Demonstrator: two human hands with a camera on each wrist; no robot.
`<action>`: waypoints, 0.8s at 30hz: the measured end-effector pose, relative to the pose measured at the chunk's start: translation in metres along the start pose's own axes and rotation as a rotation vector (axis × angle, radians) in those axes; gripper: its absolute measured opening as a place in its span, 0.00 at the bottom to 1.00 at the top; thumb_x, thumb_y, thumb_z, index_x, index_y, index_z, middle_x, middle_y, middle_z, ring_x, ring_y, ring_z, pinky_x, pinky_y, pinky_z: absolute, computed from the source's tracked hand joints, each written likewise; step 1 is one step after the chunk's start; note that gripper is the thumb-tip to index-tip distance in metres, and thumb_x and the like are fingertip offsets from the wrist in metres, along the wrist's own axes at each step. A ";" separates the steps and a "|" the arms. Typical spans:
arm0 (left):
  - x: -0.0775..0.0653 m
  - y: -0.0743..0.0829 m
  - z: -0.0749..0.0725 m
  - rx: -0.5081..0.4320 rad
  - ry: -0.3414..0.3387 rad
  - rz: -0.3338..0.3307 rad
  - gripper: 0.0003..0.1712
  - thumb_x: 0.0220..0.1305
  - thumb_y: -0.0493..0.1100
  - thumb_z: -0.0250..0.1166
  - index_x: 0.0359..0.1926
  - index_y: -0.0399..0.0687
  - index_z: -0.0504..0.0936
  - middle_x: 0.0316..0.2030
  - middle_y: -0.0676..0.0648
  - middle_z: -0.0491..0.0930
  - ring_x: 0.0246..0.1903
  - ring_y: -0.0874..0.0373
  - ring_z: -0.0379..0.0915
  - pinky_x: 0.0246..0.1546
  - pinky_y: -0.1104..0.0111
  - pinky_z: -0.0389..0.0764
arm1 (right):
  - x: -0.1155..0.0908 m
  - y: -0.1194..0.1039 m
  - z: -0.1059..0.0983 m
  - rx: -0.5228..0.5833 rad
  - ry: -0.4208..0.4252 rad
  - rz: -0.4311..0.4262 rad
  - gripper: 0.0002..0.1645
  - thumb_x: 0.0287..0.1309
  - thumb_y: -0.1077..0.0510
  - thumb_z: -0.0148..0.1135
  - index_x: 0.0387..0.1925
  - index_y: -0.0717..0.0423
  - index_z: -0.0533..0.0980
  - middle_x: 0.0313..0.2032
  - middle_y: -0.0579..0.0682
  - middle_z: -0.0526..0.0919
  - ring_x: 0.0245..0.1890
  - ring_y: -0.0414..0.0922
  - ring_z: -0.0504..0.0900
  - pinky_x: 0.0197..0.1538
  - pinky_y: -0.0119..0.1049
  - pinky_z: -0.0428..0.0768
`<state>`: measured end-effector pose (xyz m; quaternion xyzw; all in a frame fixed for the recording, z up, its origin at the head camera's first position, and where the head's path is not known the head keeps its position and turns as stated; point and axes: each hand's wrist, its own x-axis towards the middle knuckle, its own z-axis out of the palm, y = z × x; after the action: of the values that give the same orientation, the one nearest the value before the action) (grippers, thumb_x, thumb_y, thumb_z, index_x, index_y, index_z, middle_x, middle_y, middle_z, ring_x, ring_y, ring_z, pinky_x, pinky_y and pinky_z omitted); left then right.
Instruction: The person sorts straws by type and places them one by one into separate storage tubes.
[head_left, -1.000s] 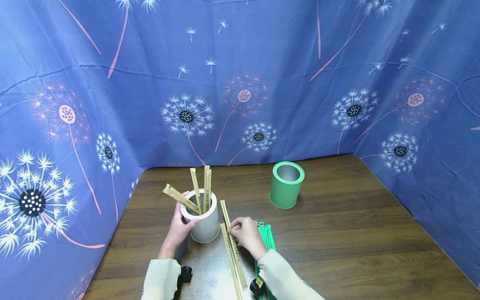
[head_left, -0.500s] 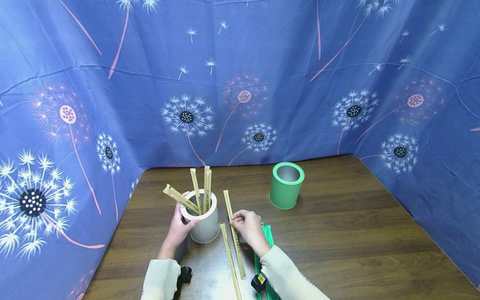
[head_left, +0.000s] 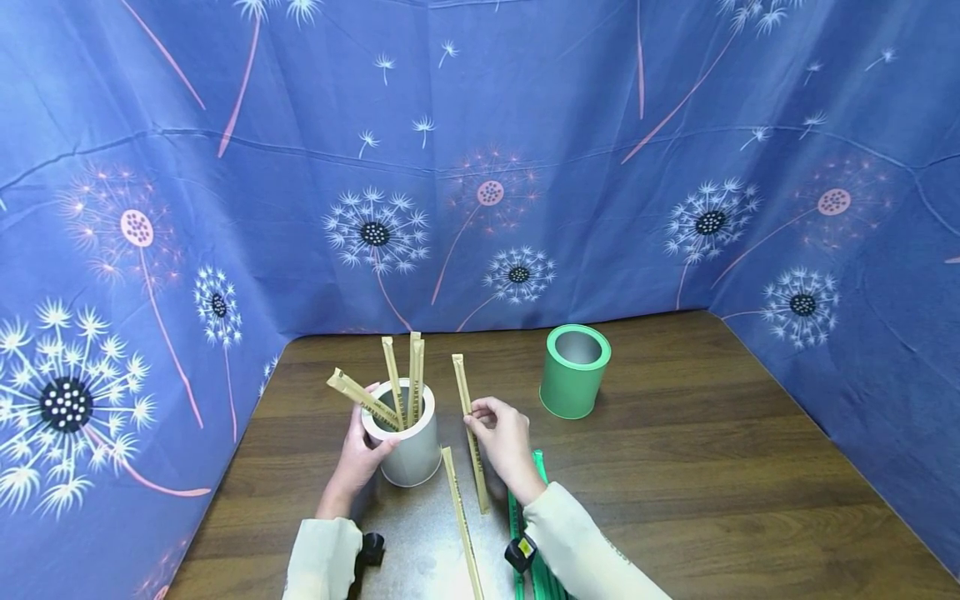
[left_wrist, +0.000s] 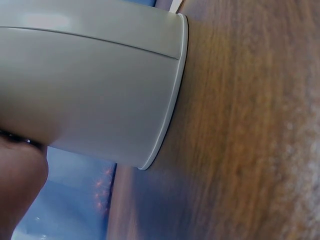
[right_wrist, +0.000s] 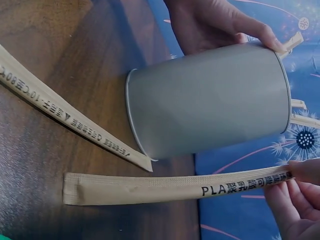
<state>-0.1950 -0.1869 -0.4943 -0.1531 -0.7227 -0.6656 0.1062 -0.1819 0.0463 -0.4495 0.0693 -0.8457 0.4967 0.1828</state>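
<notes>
My left hand [head_left: 358, 460] grips the side of a pale grey can [head_left: 412, 460], thumb at its rim. Several paper-wrapped straws [head_left: 393, 375] lean inside that can, tan with dark print. To the right of the can, my right hand [head_left: 504, 442] pinches another wrapped straw [right_wrist: 140, 189] between thumb and fingers. That straw is tilted, its lower end hanging free in the right wrist view. One more tan wrapped straw [head_left: 462, 521] lies on the table in front of the can. In the left wrist view the can's wall [left_wrist: 95, 90] fills the upper left.
A green can [head_left: 572, 383] stands farther back on the right. Green wrapped straws [head_left: 553, 582] lie on the wooden table [head_left: 712, 467], partly hidden under my right forearm. A blue dandelion-print cloth [head_left: 585, 208] encloses the table at the back and sides.
My right hand has lifted one tan wrapped straw away from the one beside it, moving up and slightly right. The left hand and the grey can have stayed in place.
</notes>
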 end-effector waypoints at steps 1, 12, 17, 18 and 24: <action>0.000 0.000 0.000 -0.001 -0.001 -0.002 0.51 0.48 0.27 0.64 0.72 0.39 0.50 0.65 0.36 0.61 0.55 0.74 0.66 0.55 0.85 0.66 | 0.001 -0.001 -0.001 0.004 0.009 -0.010 0.06 0.50 0.64 0.70 0.32 0.60 0.82 0.28 0.52 0.87 0.29 0.47 0.87 0.37 0.38 0.83; 0.000 -0.001 0.000 -0.008 -0.005 0.007 0.51 0.48 0.27 0.65 0.72 0.38 0.50 0.64 0.41 0.61 0.55 0.74 0.66 0.55 0.84 0.66 | 0.007 -0.010 -0.004 0.084 0.093 -0.103 0.06 0.52 0.65 0.69 0.34 0.61 0.81 0.30 0.53 0.86 0.32 0.48 0.86 0.39 0.36 0.85; 0.000 -0.002 -0.001 0.011 0.000 0.003 0.51 0.48 0.28 0.65 0.72 0.39 0.50 0.64 0.41 0.62 0.55 0.75 0.66 0.56 0.85 0.65 | 0.011 -0.015 -0.007 0.126 0.139 -0.130 0.07 0.52 0.66 0.69 0.35 0.62 0.81 0.31 0.54 0.86 0.34 0.48 0.87 0.38 0.33 0.85; 0.000 -0.002 -0.001 0.014 0.002 0.003 0.51 0.48 0.28 0.65 0.72 0.39 0.50 0.64 0.40 0.62 0.55 0.75 0.65 0.56 0.85 0.65 | 0.012 -0.016 -0.007 0.142 0.146 -0.130 0.07 0.52 0.66 0.69 0.35 0.62 0.81 0.32 0.54 0.86 0.34 0.48 0.87 0.38 0.32 0.84; 0.000 -0.002 0.000 0.015 -0.001 -0.003 0.51 0.48 0.27 0.64 0.72 0.39 0.50 0.65 0.36 0.61 0.56 0.75 0.65 0.56 0.85 0.65 | 0.015 -0.023 -0.011 0.242 0.224 -0.154 0.08 0.53 0.68 0.67 0.37 0.65 0.81 0.32 0.55 0.84 0.38 0.51 0.85 0.40 0.29 0.84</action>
<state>-0.1955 -0.1876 -0.4960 -0.1517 -0.7279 -0.6603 0.1062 -0.1866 0.0452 -0.4203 0.0993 -0.7462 0.5840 0.3037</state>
